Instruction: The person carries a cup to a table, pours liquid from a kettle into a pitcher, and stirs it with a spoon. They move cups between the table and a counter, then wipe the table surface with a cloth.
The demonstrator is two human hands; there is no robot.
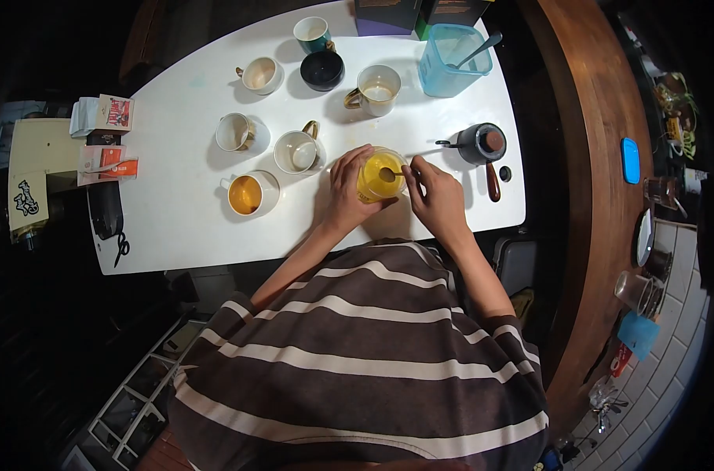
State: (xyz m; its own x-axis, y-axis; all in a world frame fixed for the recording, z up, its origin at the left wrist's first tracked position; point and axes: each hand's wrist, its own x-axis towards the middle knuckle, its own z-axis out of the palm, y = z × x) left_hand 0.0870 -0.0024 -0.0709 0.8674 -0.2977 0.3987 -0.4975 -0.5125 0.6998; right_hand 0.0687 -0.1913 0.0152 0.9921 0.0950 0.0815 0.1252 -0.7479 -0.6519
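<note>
My left hand is wrapped round the side of a clear cup of yellow liquid near the table's front edge. Between the fingertips of my right hand is the handle of a small brown spoon, and its bowl is inside the cup. Just left of my left hand stands a white mug with a gold handle. Farther left is a white mug with an orange-brown inside. To the right of my right hand stands a dark pot with a wooden handle.
The white table holds several more mugs, including a teal mug, and a black bowl. A light-blue container with a spoon stands at the back right. Packets lie at the left edge. A wooden counter runs along the right.
</note>
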